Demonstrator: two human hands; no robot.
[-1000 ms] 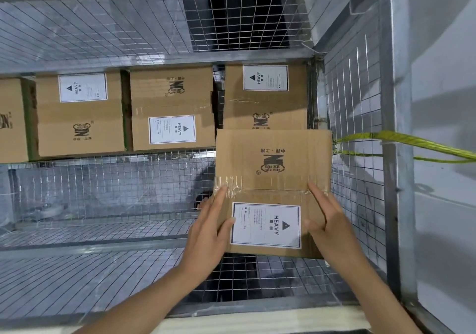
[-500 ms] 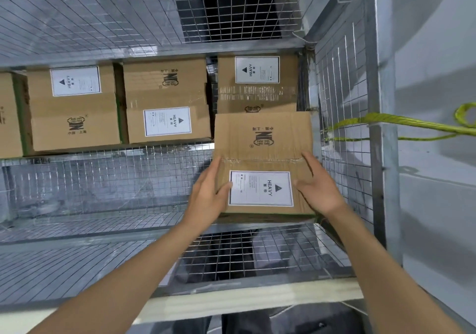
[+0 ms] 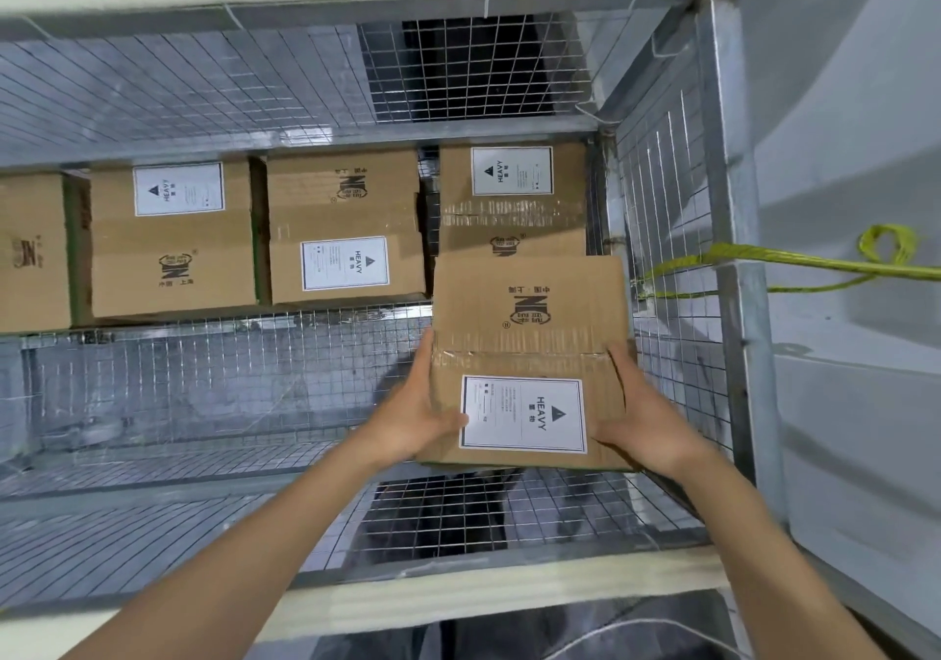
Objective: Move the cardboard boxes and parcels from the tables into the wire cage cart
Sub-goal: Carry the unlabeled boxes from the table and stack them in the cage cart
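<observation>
we hold the brown cardboard box (image 3: 529, 323), white "heavy" label facing up, inside the grey wire cage cart (image 3: 667, 211). it sits close by the cart's right mesh wall and just in front of the rightmost box (image 3: 511, 221) of the far row. our left hand (image 3: 415, 417) grips its left side with the thumb laid on the top face. our right hand (image 3: 646, 427) grips the right side, fingers running along the edge. we cannot tell whether the underside touches the mesh floor; it looks to be held above it.

to set it down well, we would lower it level and ease it forward until it sits flush against the box behind and square to the side wall. we would draw our right fingers clear before the mesh pinches them. the label warns of weight, so both hands should bear it until the floor takes it.

along its far wall the cart holds a row of four like cardboard boxes (image 3: 173, 252) side by side, the leftmost cut off by the frame. a yellow-green strap (image 3: 764, 258) is tied to the right wall.
</observation>
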